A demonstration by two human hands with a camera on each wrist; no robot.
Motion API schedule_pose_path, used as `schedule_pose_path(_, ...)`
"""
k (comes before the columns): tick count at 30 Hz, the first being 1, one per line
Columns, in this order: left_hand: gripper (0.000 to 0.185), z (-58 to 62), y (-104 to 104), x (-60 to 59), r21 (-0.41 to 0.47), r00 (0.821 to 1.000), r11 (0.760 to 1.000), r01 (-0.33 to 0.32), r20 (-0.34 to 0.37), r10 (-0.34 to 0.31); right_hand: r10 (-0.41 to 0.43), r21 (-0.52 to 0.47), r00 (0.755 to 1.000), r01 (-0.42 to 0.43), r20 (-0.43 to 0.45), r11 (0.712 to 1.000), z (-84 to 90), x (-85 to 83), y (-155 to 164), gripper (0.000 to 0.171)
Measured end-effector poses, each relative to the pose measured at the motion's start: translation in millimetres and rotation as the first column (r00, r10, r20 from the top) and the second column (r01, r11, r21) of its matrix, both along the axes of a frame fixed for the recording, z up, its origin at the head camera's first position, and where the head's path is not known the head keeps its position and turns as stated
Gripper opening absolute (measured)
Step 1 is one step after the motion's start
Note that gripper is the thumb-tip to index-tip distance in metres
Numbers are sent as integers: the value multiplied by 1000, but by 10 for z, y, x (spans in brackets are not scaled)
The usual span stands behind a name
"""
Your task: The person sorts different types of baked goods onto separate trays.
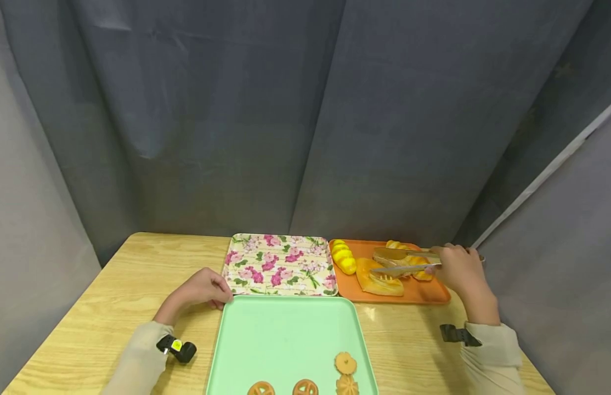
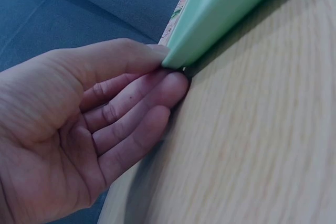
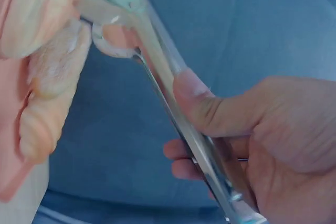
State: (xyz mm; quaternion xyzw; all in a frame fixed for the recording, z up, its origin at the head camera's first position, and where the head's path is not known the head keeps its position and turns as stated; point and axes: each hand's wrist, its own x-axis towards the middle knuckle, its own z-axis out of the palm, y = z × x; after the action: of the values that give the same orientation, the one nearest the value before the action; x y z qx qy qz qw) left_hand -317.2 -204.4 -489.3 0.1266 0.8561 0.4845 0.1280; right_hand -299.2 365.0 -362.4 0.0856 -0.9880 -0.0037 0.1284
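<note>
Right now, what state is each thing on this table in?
tongs: gripped by right hand, over pastries
orange tray: holds pastries
floral tray: bare
green tray: four cookies at near edge
left hand: fingers touching the green tray's corner

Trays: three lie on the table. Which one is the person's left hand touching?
The plain mint-green tray, nearest the person. The left hand rests its fingertips at that tray's far left corner; the floral tray and orange tray lie beyond.
</note>
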Motion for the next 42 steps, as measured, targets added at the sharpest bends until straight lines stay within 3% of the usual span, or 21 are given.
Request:
schedule_pose_path(6, 13, -8, 6, -8, -10, 1000, 1000, -5, 3, 5, 101, -18, 990, -103, -100, 994, 61, 80, -282, 53)
schedule_pose_path(10, 12, 10, 8, -9, -3, 1000, 1000, 2, 2, -2, 251, -150, 961, -266, -113, 952, 68, 138, -558, 48)
schedule_pose_path(14, 12, 18, -14, -5, -3, 1000, 1000, 5, -3, -5, 418, -254, 903, -429, -99, 867, 34, 194, -926, 46)
schedule_pose_path(16, 13, 7, -27, -4, -8, 1000, 1000, 6, -10, -6, 482, -262, 872, -485, -82, 834, 0, 225, -1109, 47)
schedule_pose_path(20, 13, -21, -34, -3, -7, 1000, 1000, 14, -6, -14, 570, -205, 819, -571, -67, 795, -48, 340, -1418, 49)
schedule_pose_path(25, 12, -37, -22, -25, -11, 1000, 1000, 7, 0, -7, 697, -219, 716, -688, -43, 692, -123, 478, -1678, 47)
schedule_pose_path(27, 11, -36, -16, -39, -13, 1000, 1000, 4, 0, -4, 726, -247, 688, -705, -11, 665, -156, 520, -1745, 46)
schedule_pose_path(35, 10, -18, 29, -52, -13, 1000, 1000, 6, -10, -6, 755, -313, 641, -695, 137, 647, -226, 630, -1818, 42)
schedule_pose_path(40, 10, -2, 5, -34, -19, 1000, 1000, -4, -9, 4, 777, -295, 602, -720, 185, 628, -249, 652, -1876, 44)
schedule_pose_path(42, 10, -4, 0, -37, -21, 1000, 1000, -1, -7, 1, 778, -279, 597, -727, 195, 628, -266, 667, -1902, 45)
